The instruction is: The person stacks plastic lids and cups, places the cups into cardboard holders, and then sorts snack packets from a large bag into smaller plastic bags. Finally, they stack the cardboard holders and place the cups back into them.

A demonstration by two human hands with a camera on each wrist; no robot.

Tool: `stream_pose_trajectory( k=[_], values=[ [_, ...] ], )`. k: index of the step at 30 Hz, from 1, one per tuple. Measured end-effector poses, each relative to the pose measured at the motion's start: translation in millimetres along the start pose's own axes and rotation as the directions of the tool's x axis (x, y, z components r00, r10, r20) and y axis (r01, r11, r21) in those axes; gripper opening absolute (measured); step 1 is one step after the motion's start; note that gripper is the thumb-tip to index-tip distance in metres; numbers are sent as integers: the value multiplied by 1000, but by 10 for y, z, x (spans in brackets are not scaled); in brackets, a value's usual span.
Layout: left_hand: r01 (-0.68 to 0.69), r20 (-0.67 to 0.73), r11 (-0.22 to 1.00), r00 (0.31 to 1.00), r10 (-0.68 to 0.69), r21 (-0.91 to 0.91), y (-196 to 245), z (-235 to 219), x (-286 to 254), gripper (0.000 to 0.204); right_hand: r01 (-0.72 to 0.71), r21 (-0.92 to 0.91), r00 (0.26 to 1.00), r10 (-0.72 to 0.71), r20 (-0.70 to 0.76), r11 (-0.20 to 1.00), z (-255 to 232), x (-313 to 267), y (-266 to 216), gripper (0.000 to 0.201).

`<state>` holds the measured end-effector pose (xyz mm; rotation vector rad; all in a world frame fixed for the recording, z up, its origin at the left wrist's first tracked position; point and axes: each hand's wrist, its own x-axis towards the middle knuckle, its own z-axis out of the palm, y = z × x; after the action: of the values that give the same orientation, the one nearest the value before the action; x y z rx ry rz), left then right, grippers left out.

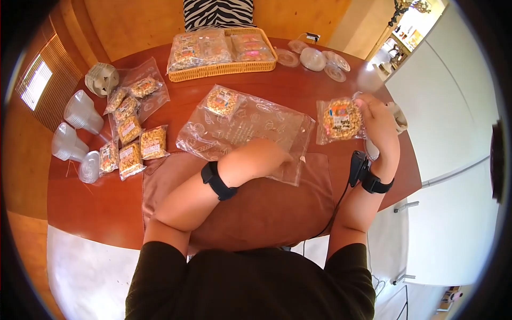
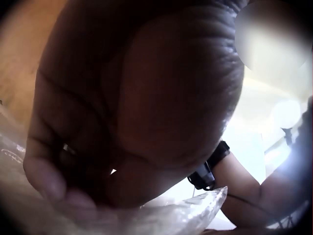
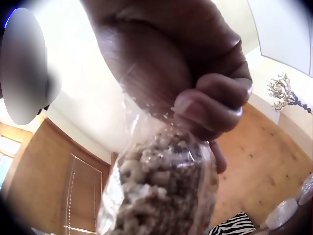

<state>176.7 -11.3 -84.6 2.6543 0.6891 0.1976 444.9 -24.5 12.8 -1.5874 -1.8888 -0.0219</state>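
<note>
I see the left hand, fingers curled, gripping the clear bag, the right hand pinching a snack packet right of it.

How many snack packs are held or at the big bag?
2: one pack in the right hand, another pack at the far edge of the bag. The left hand may hide more.

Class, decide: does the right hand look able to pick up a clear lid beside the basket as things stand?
Probably not yet: the right hand holds a snack packet. No obstacle shows between hand and clear lids, so putting the packet down would likely suffice.
</note>
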Motion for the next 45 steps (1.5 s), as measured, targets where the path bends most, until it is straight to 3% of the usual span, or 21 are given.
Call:
stream_pose_trajectory(
  k=[5,7,10,13,17,20,22,23,25,28,30,32,35,38,41,44,45],
  values=[
    [99,-89,983,992,-86,155,88,214,87,34,-10,41,967,-1,255,999,136,3,100,22],
    [104,-139,984,987,-83,147,98,249,113,35,-97,97,927,55,371,991,214,8,100,22],
    [100,-164,971,984,-65,218,18,330,217,32,-123,105,868,56,493,987,351,49,156,21],
    [-5,-216,950,973,76,312,-28,272,232,30,-120,118,840,37,541,986,505,91,198,21],
    [-2,-318,982,946,63,190,98,-17,156,28,-263,209,816,102,568,942,579,142,93,19],
    [-50,-412,976,901,135,211,76,-152,136,32,-271,318,790,21,613,909,694,167,44,16],
    [-75,-447,973,879,168,217,72,-207,110,34,-261,369,724,-71,686,892,757,155,-74,16],
    [-100,-453,984,878,157,147,75,-251,66,36,-259,394,688,-118,716,882,792,133,-146,16],
    [-153,-468,988,873,138,6,85,-354,-18,40,-324,409,695,-79,714,853,888,47,-319,17],
    [-98,-520,990,853,32,-100,-241,-491,-188,45,-388,412,659,-64,749,825,1072,10,-313,18],
    [177,-332,984,930,-156,33,-559,-650,-428,50,-433,384,599,-58,799,816,1222,24,-233,20],
    [369,-307,929,887,-345,23,-821,-625,-687,49,-484,335,517,-45,855,808,1299,68,-213,24],
    [559,-73,816,817,-572,-146,-1241,-549,-848,51,-552,411,484,-123,866,725,1332,108,-399,24],
    [511,-42,837,848,-528,-194,-1284,-602,-938,53,-607,391,451,-106,886,692,1558,145,-464,25],
    [582,76,717,794,-603,-383,-1179,-707,-941,56,-754,433,363,-237,901,494,1637,170,-576,25],
    [445,-39,869,886,-463,-215,-1430,-555,-939,56,-771,455,422,-179,889,446,1658,50,-819,28],
    [462,-25,852,875,-483,-247,-1454,-536,-944,56,-753,423,409,-144,901,504,1597,65,-899,28]
  ],
)
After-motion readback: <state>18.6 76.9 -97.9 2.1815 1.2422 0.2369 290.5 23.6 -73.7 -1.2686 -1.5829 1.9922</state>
